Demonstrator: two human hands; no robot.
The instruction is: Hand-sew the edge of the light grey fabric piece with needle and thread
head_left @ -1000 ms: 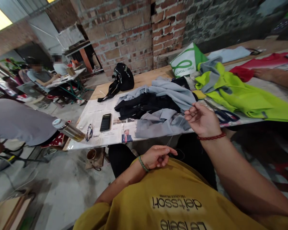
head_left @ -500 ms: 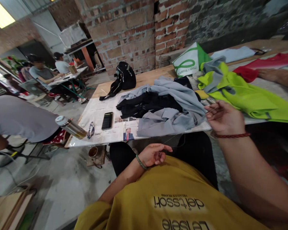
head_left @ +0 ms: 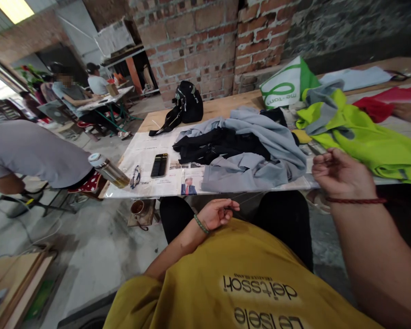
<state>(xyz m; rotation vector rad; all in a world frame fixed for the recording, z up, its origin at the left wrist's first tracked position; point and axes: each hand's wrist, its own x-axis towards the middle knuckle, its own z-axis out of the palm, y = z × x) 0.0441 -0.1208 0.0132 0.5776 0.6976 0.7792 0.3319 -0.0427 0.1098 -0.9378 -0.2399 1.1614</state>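
Note:
My left hand (head_left: pixel 221 214) is just below the table edge, in front of the mustard shirt, with its fingers curled together. A faint thin thread (head_left: pixel 251 197) runs rightward from its fingertips. My right hand (head_left: pixel 342 172) is raised at the front table edge, thumb and fingertips pinched; whatever is between them is too small to make out. To its left lies a crumpled grey garment (head_left: pixel 260 171) with a black garment (head_left: pixel 219 145) bunched in its folds. A bright yellow-green garment (head_left: pixel 366 132) spreads behind and to the right of my right hand.
On the newspaper-covered table (head_left: pixel 140 146) are a phone (head_left: pixel 159 165), glasses (head_left: pixel 135 177), a bottle (head_left: pixel 109 170), a black bag (head_left: pixel 189 103) and a green-white bag (head_left: pixel 284 84). A co-worker's hand (head_left: pixel 409 112) rests by red cloth (head_left: pixel 373 103). Another person (head_left: pixel 44 155) sits at left.
My right hand has moved right, away from the grey garment, and still pinches. My left hand's extended index finger has curled in. The whole view has shifted slightly.

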